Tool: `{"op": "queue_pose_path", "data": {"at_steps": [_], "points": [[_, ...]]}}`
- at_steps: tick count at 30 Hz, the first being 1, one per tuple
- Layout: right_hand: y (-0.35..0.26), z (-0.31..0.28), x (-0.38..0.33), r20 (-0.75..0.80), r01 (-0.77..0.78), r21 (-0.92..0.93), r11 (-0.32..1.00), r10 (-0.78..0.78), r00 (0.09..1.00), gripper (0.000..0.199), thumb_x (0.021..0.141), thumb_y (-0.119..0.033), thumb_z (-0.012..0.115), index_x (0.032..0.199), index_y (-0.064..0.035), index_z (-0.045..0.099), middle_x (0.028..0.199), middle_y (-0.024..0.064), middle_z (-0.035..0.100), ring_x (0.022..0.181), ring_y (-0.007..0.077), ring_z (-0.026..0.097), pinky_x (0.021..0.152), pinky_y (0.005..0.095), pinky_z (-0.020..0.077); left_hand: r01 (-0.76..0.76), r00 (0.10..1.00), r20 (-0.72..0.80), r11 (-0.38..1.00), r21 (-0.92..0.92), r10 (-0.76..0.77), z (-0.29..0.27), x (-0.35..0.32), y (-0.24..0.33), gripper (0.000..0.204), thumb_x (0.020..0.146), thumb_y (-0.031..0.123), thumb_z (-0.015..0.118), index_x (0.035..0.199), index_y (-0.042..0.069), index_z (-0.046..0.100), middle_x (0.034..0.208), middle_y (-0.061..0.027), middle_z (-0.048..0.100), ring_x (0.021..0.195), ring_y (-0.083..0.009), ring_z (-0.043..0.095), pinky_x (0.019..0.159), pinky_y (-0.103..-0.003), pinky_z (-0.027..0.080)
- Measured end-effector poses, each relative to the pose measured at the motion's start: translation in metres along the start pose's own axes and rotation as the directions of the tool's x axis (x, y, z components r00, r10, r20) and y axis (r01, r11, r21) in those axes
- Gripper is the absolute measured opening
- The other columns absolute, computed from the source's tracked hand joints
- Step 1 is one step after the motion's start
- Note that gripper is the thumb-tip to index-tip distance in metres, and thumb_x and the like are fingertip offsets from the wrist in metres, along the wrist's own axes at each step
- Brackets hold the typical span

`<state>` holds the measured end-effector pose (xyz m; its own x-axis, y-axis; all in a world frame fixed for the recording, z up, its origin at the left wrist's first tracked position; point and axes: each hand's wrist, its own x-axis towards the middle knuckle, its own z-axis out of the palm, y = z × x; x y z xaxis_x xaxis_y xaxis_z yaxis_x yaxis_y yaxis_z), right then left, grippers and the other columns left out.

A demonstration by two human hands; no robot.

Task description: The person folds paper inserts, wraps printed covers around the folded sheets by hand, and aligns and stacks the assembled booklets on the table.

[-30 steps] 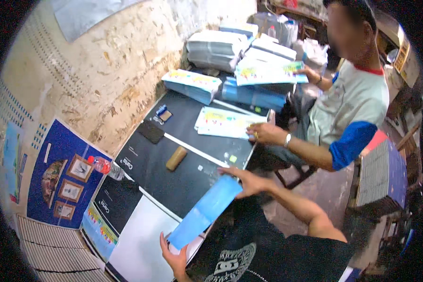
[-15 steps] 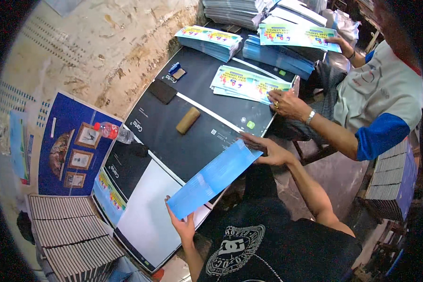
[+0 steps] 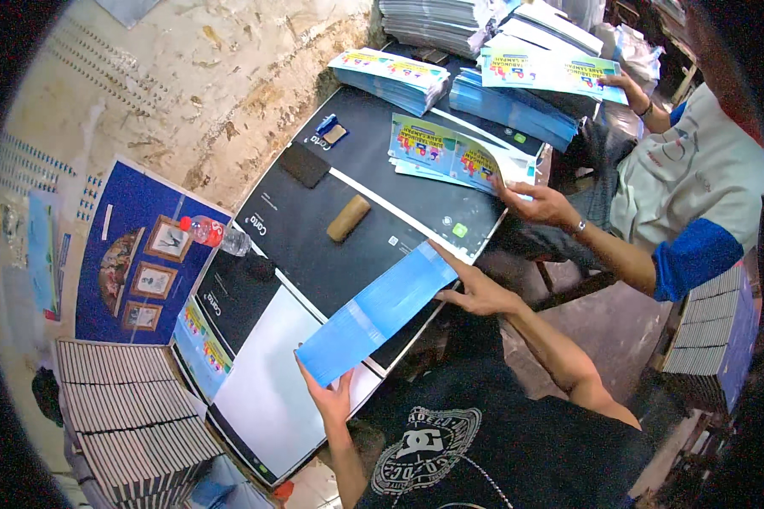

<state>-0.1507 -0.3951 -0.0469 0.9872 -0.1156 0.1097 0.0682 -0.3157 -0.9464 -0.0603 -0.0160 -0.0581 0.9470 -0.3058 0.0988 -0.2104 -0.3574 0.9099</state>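
A long blue stack of papers (image 3: 373,314) is held slanting between my two hands, over the near edge of the dark table. My left hand (image 3: 329,397) grips its lower left end, thumb and fingers on either side of the corner. At the upper right end, my right hand (image 3: 477,291) has its fingers along the edge and its thumb underneath. Below the stack's left end lies a large white sheet (image 3: 267,382). A brown cylindrical block (image 3: 348,218) and a dark flat block (image 3: 304,165) rest on the table beyond the stack.
At right, a co-worker holds a printed sheet (image 3: 552,72) and fingers another printed pile (image 3: 433,151). Blue-sided paper stacks (image 3: 390,85) line the far edge. A plastic bottle (image 3: 221,236) lies by a blue board (image 3: 102,288). Bundled books (image 3: 132,416) stand at lower left.
The blue stack has turned flatter toward view, and my right hand has moved slightly down along its end. The co-worker's near hand has lifted the edge of a printed sheet. The view has shifted slightly.
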Motion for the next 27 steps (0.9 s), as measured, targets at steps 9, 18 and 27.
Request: {"op": "queue_pose_path", "data": {"at_steps": [9, 18, 27], "points": [[-0.003, 0.007, -0.016, 0.083, -0.012, 0.077, 0.997, 0.005, 0.997, 0.095, 0.091, -0.014, 0.072, 0.163, -0.0103, 0.01, 0.165, 0.0197, 0.024, 0.152, 0.0299, 0.025, 0.123, 0.0406, 0.0204, 0.071, 0.997, 0.032, 0.997, 0.031, -0.072, -0.019, -0.016, -0.006, 0.111, 0.077, 0.004, 0.084, 0.16, -0.002, 0.009, 0.162, -0.021, 0.028, 0.146, -0.0311, 0.035, 0.118, -0.042, 0.029], [-0.004, 0.024, -0.013, -0.045, 0.009, 0.078, 0.997, -0.005, 0.999, 0.094, 0.086, -0.005, 0.069, 0.162, -0.0099, 0.014, 0.162, 0.0222, 0.031, 0.149, 0.0321, 0.033, 0.121, 0.0414, 0.026, -0.041, 0.99, -0.134, 0.997, -0.058, 0.033, 0.006, -0.018, -0.014, 0.103, 0.08, 0.0, 0.082, 0.158, -0.003, 0.016, 0.161, -0.0191, 0.03, 0.144, -0.0311, 0.038, 0.116, -0.043, 0.033], [-0.033, 0.02, -0.002, 0.024, -0.107, 0.014, 0.994, 0.107, 0.994, 0.096, 0.088, -0.015, 0.075, 0.162, -0.0084, 0.015, 0.16, 0.0265, 0.031, 0.148, 0.0353, 0.034, 0.12, 0.0417, 0.0284, 0.195, 0.977, -0.064, 0.974, -0.115, -0.203, -0.022, -0.012, 0.018, 0.099, 0.08, 0.002, 0.084, 0.157, 0.001, 0.021, 0.152, -0.018, 0.039, 0.138, -0.028, 0.044, 0.114, -0.045, 0.04]]}}
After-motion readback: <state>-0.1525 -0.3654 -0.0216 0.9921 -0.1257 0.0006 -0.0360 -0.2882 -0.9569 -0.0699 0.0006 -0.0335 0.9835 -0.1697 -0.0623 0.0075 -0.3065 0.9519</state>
